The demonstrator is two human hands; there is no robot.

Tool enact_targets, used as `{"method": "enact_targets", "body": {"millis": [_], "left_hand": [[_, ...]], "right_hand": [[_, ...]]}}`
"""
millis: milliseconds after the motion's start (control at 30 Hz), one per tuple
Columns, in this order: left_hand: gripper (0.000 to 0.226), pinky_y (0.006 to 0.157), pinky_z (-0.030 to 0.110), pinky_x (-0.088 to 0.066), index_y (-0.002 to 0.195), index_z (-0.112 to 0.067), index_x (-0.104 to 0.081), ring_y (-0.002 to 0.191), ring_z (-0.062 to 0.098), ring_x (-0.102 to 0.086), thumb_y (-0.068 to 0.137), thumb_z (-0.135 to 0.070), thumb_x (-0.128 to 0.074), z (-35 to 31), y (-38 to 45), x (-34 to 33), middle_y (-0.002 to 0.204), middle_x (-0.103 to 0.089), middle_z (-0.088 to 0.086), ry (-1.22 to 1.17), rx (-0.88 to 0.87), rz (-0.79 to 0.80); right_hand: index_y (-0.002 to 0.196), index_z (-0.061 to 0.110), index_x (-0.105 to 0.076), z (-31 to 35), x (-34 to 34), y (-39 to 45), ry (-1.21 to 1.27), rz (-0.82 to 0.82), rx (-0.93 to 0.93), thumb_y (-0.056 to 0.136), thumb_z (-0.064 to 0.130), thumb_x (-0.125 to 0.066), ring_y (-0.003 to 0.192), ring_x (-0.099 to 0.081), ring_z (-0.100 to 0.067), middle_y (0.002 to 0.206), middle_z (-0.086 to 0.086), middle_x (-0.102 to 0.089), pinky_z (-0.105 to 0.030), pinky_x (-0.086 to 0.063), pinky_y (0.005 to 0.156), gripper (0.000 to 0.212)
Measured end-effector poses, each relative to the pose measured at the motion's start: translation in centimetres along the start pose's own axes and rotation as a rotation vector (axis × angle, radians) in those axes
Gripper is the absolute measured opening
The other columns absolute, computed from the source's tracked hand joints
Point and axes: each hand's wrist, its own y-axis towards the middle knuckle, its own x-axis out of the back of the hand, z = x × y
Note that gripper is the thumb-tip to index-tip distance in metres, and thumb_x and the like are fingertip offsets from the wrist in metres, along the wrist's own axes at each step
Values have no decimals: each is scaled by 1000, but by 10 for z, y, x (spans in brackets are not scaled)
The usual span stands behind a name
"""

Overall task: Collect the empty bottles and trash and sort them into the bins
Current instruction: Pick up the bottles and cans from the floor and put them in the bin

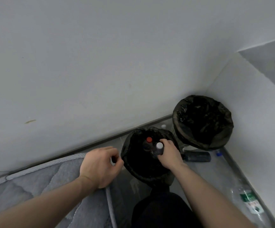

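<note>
Two bins lined with black bags stand in the room corner. Over the near bin (130,163) my right hand (169,153) grips a dark bottle with a white cap (159,148), held upright inside the bin's mouth. A dark bottle with a red cap (148,143) stands in the same bin just to its left. My left hand (99,167) hovers at the bin's left rim, fingers curled and pinched, with nothing seen in them. The far bin (202,122) sits against the right wall and looks dark inside.
A dark bottle (197,156) lies on the floor between the bins. A clear bottle with a green label (247,199) lies along the right wall, a blue cap (218,153) near it. A grey mattress (34,183) fills the lower left. My dark-clothed knee (161,211) is below.
</note>
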Motion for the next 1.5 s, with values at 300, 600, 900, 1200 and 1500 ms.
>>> {"method": "enact_targets", "body": {"millis": [300, 600, 900, 1200, 1500], "left_hand": [[23, 63, 32, -47, 83, -31, -55, 80, 20, -67, 80, -53, -53, -15, -1, 15, 89, -63, -10, 59, 33, 81], [44, 95, 40, -49, 123, -22, -56, 115, 30, -56, 81, -30, -66, -117, 5, 35, 134, -47, 2, 51, -270, 203], [50, 107, 40, -41, 131, -25, -56, 131, 25, -45, 81, -29, -60, -335, -84, 29, 149, -36, -3, 36, -921, 259], [45, 108, 39, -38, 129, -25, -53, 126, 22, -44, 85, -28, -59, -441, -172, -23, 141, -37, -2, 171, -1192, 456], [54, 106, 46, -44, 138, -28, -46, 130, 27, -48, 86, -32, -60, -483, -242, -148, 153, -34, 0, 403, -1155, 813]], "right_hand": [[144, 27, -44, -37, 89, -122, -105, -125, -38, 85, 29, -66, 126, -55, -24, 152, 2, -36, -36, -47, 100, 62], [156, 26, -25, -123, 122, -325, -129, -288, -335, 86, 23, -60, 139, -40, -32, 162, -4, -21, -36, -37, 114, 78], [157, 29, -27, -164, 123, -466, -57, -439, -510, 86, 20, -59, 149, -23, -28, 168, -1, -11, -39, -29, 121, 78], [154, 28, -34, -257, 108, -594, 56, -543, -801, 87, 33, -66, 147, -29, -29, 165, -2, -18, -38, -33, 118, 75], [139, 19, -53, -399, -18, -650, 468, -508, -1057, 83, 30, -69, 131, -51, -25, 147, -8, -47, -33, -41, 109, 60]]}}
